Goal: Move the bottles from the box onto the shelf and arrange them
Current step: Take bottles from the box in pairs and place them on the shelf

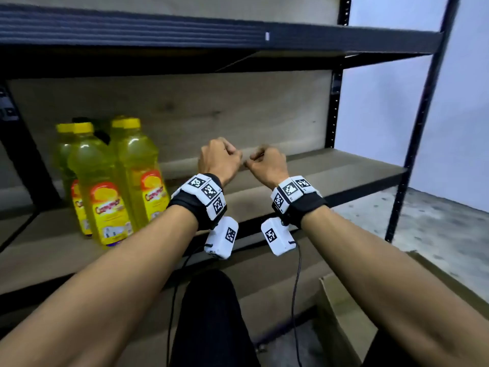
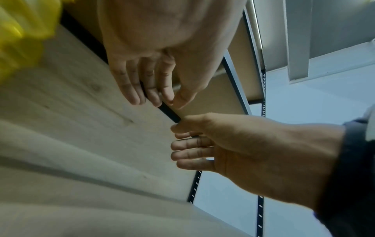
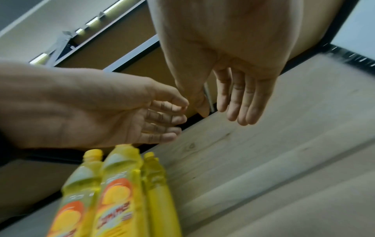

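Observation:
Several yellow bottles [image 1: 105, 186] with yellow caps and orange labels stand upright in a tight group at the left of the wooden shelf [image 1: 330, 176]. The right wrist view shows the bottles [image 3: 113, 192] from below. My left hand [image 1: 225, 157] and right hand [image 1: 260, 161] hover side by side over the middle of the shelf, to the right of the bottles. Both hold nothing. In the wrist views the left hand's fingers [image 2: 150, 89] and the right hand's fingers [image 3: 237, 102] hang relaxed and nearly straight, with the fingertips of the two hands close together.
A cardboard box [image 1: 344, 313] with an open flap sits low at the right, near my knee [image 1: 211, 313]. Another shelf board [image 1: 185, 35] runs overhead. Black uprights [image 1: 415, 144] frame the shelf's right end, with grey floor beyond.

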